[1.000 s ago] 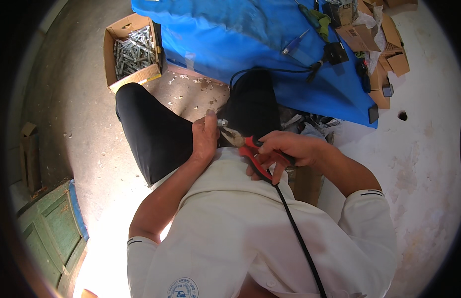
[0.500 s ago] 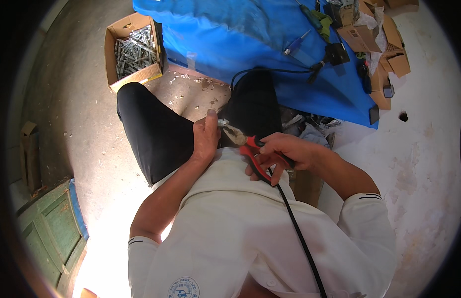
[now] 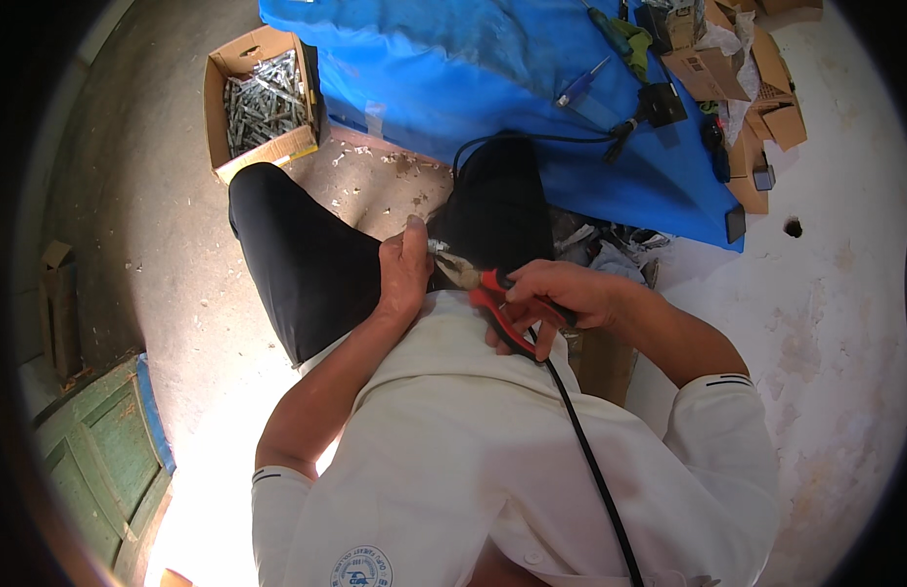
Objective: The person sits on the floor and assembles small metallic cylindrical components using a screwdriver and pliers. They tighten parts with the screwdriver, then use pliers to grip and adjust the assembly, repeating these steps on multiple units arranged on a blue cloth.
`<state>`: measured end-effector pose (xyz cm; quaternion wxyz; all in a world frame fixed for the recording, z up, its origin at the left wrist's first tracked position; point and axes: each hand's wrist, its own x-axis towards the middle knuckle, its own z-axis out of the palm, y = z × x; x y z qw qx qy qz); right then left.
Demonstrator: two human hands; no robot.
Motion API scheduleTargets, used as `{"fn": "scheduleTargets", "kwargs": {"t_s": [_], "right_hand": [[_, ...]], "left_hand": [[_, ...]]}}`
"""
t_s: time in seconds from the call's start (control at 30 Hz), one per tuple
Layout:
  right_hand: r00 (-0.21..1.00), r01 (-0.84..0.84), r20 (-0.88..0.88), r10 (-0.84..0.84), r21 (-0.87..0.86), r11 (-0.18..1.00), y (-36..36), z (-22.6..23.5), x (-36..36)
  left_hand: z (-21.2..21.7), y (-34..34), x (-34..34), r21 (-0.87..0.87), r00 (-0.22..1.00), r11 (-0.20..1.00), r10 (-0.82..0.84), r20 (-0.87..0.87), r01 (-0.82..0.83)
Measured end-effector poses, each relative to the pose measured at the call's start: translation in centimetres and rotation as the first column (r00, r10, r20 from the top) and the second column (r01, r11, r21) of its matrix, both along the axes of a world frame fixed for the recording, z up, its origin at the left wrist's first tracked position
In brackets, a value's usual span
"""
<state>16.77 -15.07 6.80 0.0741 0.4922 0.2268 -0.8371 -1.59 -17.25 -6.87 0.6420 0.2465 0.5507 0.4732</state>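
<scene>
Over my lap, my right hand [image 3: 556, 301] is wrapped round red-and-black pliers [image 3: 513, 338], whose handles are spread apart. Their metal jaws point left and meet a small shiny metal piece [image 3: 437, 247]. That piece sticks out of my left hand [image 3: 405, 268], which is closed round it with the thumb up. My fingers hide most of the piece, so its kind cannot be told. A black cable [image 3: 595, 470] runs down over my white shirt from below the pliers' handles.
Ahead stands a table under a blue sheet [image 3: 424, 59], with a blue screwdriver [image 3: 582, 84] and a black cable on it. A cardboard box [image 3: 217, 122] of metal parts sits on the floor at far left. Torn cardboard boxes [image 3: 703, 73] crowd the far right. A green panel [image 3: 111, 460] is at lower left.
The pliers have shifted very slightly left and the handles have moved a little closer together. My left hand stays in place round the metal piece.
</scene>
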Motion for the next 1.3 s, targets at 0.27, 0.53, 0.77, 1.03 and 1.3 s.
{"fn": "scheduleTargets", "kwargs": {"t_s": [0.27,0.53,0.77,1.03,1.3], "right_hand": [[0.994,0.105,-0.034,-0.107,-0.033,0.994,-0.1,-0.5,0.0],[0.995,0.099,-0.032,-0.098,0.016,0.995,-0.5,-0.9,-0.6],[0.998,-0.062,0.029,0.061,0.044,0.997,0.3,-0.6,-1.3],[0.999,0.037,0.023,-0.038,0.046,0.998,-0.5,-1.1,-1.0],[0.987,0.161,-0.014,-0.161,-0.002,0.987,-1.1,-1.5,-0.8]], "left_hand": [[0.3,0.0,-0.1,0.058,0.997,0.998,0.018,-0.071,-0.014],[-0.3,-0.3,-0.4,0.088,0.996,0.996,-0.024,-0.09,0.032],[-0.8,-0.5,-0.6,0.076,0.994,0.997,-0.025,-0.104,0.033],[-0.4,-0.7,-0.5,0.105,0.986,0.993,-0.027,-0.166,0.045],[-0.2,-0.5,-0.5,0.131,0.992,0.991,-0.007,-0.123,0.023]]}}
